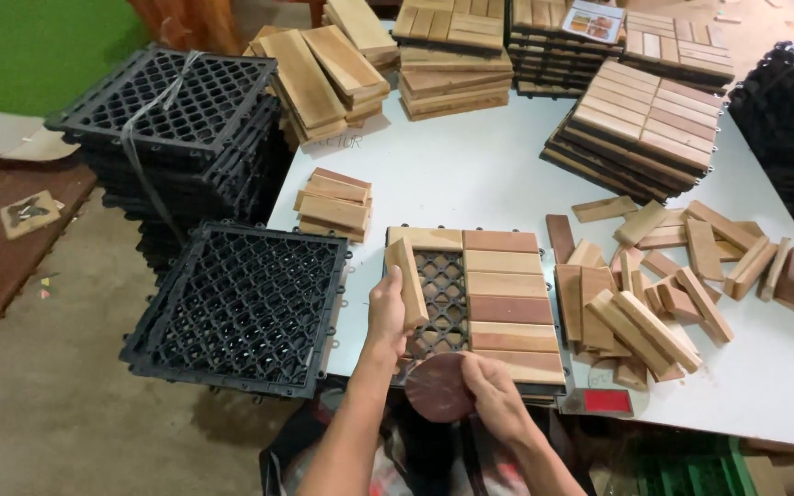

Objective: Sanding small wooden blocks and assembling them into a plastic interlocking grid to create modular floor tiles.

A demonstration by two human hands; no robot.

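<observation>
Head view. Left hand (386, 312) is closed around a short wooden slat (407, 280), held on edge over the open part of the black plastic grid tile (441, 292) at the front of the white surface (470, 170). Right hand (493, 390) grips a round reddish-brown wooden block (438, 388) at the tile's near edge.

Step, as I judge it: fitting slats onto the grid. The right half carries five slats (510, 308) laid crosswise; one more slat (425, 239) lies across the top left. The next move likely calls for laying the held slat flat in line with the open grid and pressing it home.

Count: one empty grid (241, 308) at left, hanging over the surface edge; one strapped stack of grids (176, 119) behind it; a loose pile of slats (673, 276) at right, too jumbled to count; several stacks of finished tiles (640, 129) at the back.
</observation>
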